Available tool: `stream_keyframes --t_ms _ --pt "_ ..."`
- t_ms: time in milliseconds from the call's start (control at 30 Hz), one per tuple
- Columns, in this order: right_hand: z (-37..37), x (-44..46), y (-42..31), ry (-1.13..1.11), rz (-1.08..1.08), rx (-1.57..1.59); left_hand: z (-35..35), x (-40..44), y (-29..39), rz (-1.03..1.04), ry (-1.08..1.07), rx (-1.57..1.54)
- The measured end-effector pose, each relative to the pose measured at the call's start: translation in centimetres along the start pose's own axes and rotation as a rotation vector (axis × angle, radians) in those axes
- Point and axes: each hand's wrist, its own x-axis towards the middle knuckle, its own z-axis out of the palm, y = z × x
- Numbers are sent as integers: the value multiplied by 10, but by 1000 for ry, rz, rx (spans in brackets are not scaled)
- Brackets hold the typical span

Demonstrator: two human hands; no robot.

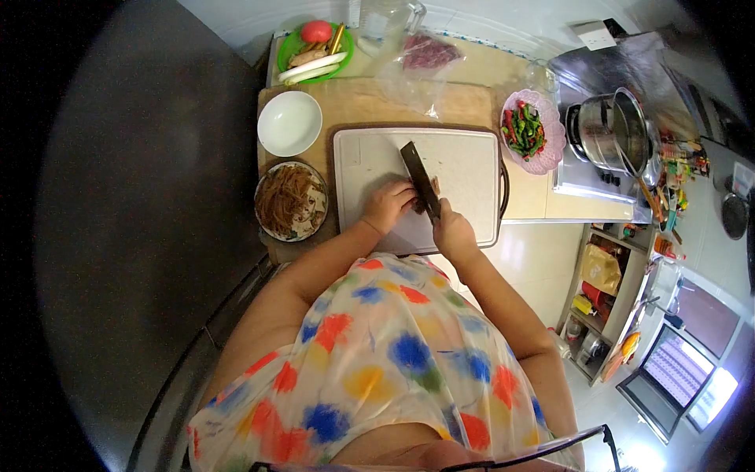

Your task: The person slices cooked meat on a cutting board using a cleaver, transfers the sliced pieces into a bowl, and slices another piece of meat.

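A cleaver [420, 178] has its handle in my right hand [454, 230], which is closed around it. Its dark blade stands over the middle of the white cutting board [362, 165]. Beside the blade, my left hand [388, 204] rests on the board with curled fingers. Those fingers press on a small dark brown piece of food [419, 206], partly hidden by the fingers and blade. A few slices show just right of the blade, too small to name.
Left of the board are a white bowl [289, 123] and a plate of brown shreds [283, 200]. Behind stand a green plate of vegetables [314, 72] and a plastic bag with red meat [429, 53]. To the right are a pink bowl of cut peppers [541, 157] and a steel pot [602, 130].
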Motion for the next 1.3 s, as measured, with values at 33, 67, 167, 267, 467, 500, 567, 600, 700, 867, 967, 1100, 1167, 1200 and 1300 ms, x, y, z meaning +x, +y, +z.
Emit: stream_keyframes --t_ms 33,67,167,267,467,500,567,600,700,867,967,1100,1167,1200,1300 --pt "2 4 -1 13 -6 17 3 -1 -3 -3 -1 -2" --pt "4 9 -5 26 -15 37 4 0 -6 -6 -2 1" --pt "4 13 -13 46 -11 69 8 -3 -5 -45 36 17" --pt "8 12 -5 90 11 64 16 -5 -7 -21 76 14" --pt "0 10 8 87 121 172 5 0 1 -38 56 -33" --pt "-10 5 2 86 87 121 4 0 2 -22 63 -10" --pt "-11 -4 1 70 37 36 8 -4 2 -46 69 -40" --pt "-8 -6 3 57 17 0 9 -3 2 -56 74 -55" --pt "-7 -13 3 37 0 -37 7 -2 2 -28 62 -30" --pt "1 -14 5 13 26 -51 -1 1 7 -27 33 -7" --pt "-2 -13 1 12 29 -27 -2 1 4 5 26 33" --pt "-3 -12 -4 10 61 1 2 0 -1 49 30 81" --pt "0 -12 -5 8 58 1 5 -1 -4 33 36 73" --pt "0 -12 -3 12 54 1 5 0 -3 28 39 67" --pt "-2 -14 4 44 31 7 3 -1 -1 23 45 62"
